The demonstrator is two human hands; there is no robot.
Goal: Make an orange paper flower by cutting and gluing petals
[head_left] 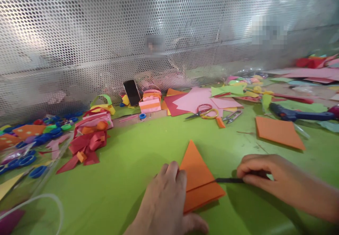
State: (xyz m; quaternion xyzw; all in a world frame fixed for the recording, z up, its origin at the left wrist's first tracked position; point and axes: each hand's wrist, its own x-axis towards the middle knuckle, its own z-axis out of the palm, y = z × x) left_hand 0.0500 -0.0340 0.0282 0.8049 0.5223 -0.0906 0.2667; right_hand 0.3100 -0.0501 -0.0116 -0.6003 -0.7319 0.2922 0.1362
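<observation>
A folded orange paper triangle (197,168) lies on the green table, its tip pointing away from me. My left hand (166,192) presses on its left side, fingers bent over the paper and thumb near the lower edge. In the pinch of my right hand (262,175) is a thin dark blade-like strip (229,180). The strip's left end meets the right edge of the triangle at the crease; whether it has a handle is hidden by my fingers. A stack of orange square paper (278,132) lies beyond my right hand.
Behind the table stands a perforated metal panel (106,34), with a phone (131,92) leaning on it. Red-handled scissors (203,108), pink paper sheets (193,101) and a blue glue gun (299,115) lie farther back. Red paper pieces (91,145) and blue-handled scissors (26,159) are on the left.
</observation>
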